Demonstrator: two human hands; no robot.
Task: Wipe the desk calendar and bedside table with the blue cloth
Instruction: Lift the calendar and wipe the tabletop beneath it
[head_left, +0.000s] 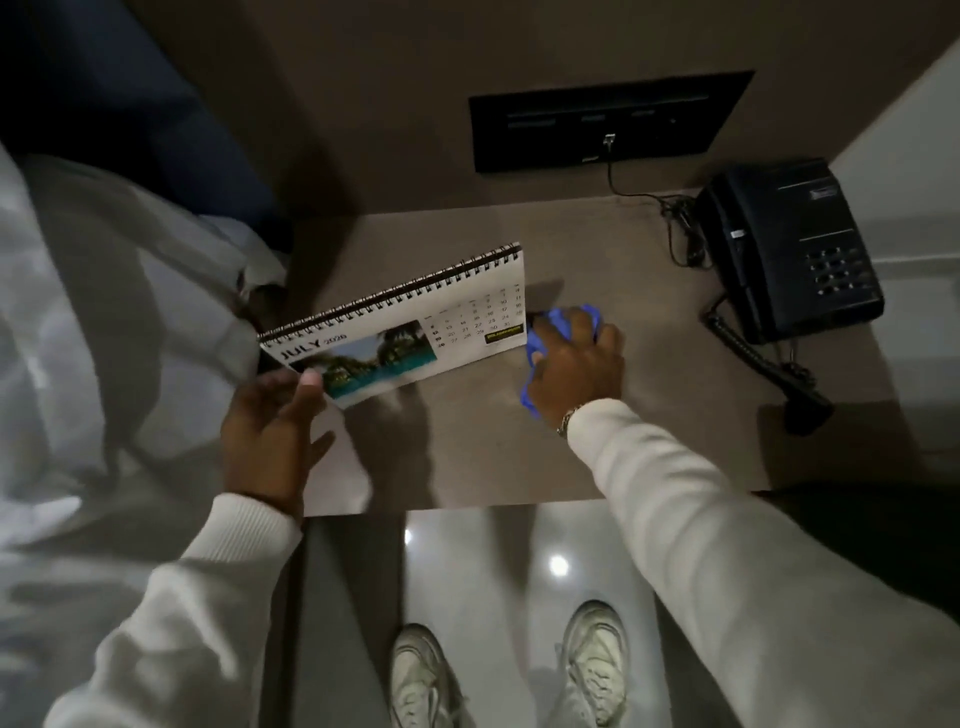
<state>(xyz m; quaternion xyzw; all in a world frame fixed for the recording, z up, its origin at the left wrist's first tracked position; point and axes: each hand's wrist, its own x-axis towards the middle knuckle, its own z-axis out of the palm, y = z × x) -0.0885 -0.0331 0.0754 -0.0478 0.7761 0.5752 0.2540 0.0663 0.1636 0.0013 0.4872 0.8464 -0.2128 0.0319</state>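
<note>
A spiral-bound desk calendar (415, 322), open at July with a beach photo, is lifted above the left part of the brown bedside table (675, 415). My left hand (270, 436) grips its lower left corner, thumb on the front. My right hand (574, 364) presses flat on the blue cloth (535, 343), which lies bunched on the tabletop just right of the calendar. Most of the cloth is hidden under my palm.
A black telephone (789, 249) with a coiled cord (758, 358) sits at the table's back right. A black socket panel (608, 119) is on the wall behind. White bedding (104, 312) lies to the left. Glossy floor and my shoes (592, 660) are below.
</note>
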